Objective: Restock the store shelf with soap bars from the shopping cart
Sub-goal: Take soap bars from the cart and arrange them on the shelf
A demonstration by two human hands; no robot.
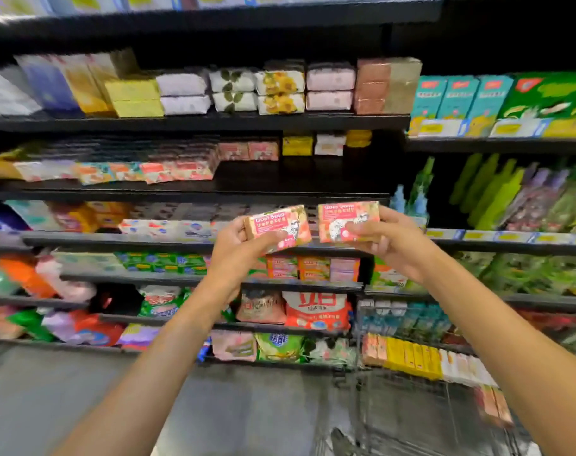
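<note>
Both arms raised in front of the store shelf (214, 190). Left hand (239, 246) grips a pink-and-red boxed soap bar (281, 227), label reading "Goat Soap", thumb laid across the front face, fingers curled behind the box's left end. Right hand (383, 236) grips a second matching soap box (341, 220), thumb on the front, fingers wrapped under and behind. The two boxes sit side by side, near each other but apart, tilted slightly, held in the air in front of the shelf edge and touching no shelf. On the shelf above them, a row of similar pink soap boxes (168, 171) lies toward the left, with bare black board to the right of it. Lower right: wire shopping cart (408, 390) holding a row of boxed bars (411, 358) in orange, yellow and white. Frame is motion-blurred; finer print is unreadable.
</note>
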